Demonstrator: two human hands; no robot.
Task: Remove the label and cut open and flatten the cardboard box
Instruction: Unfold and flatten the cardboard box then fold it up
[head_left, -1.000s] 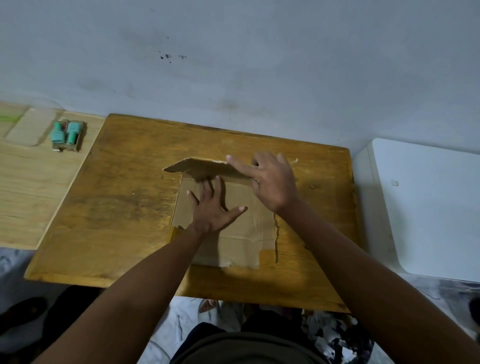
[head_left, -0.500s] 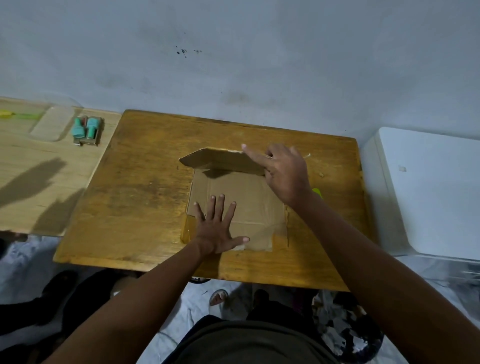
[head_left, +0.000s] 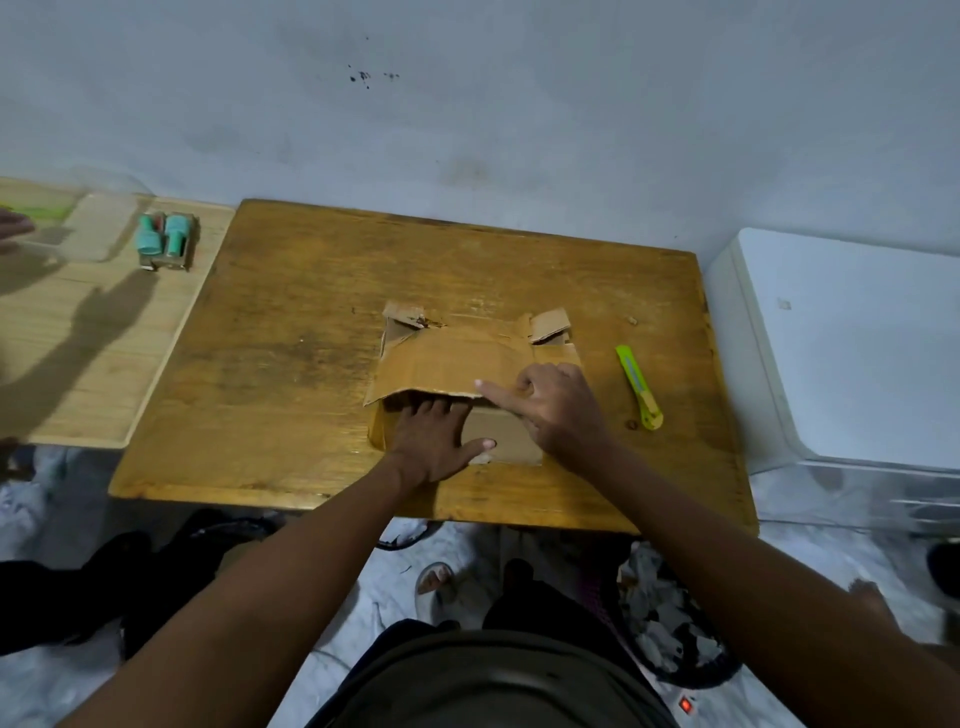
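The cut-open brown cardboard box (head_left: 447, 358) lies on the wooden table (head_left: 291, 332), near its front middle. Its far panel is folded toward me over the near part, with small torn flaps sticking out at the back. My left hand (head_left: 434, 439) lies flat on the near panel, fingertips tucked under the folded panel's edge. My right hand (head_left: 553, 408) presses on the folded panel's right front corner, index finger stretched left along its edge. A green and yellow utility knife (head_left: 639, 387) lies on the table just right of the box. No label is visible.
A lighter wooden board (head_left: 78, 364) at the left carries two teal-capped items (head_left: 163, 239) and a clear plastic lid (head_left: 98, 223). A white appliance (head_left: 852, 348) stands at the right. Another person's hand shows at the left edge. A wire bin sits under the table's right side.
My right hand has pulled the raised far panel down toward me over the box. My left hand stayed on the near panel. The knife is now uncovered at the right.
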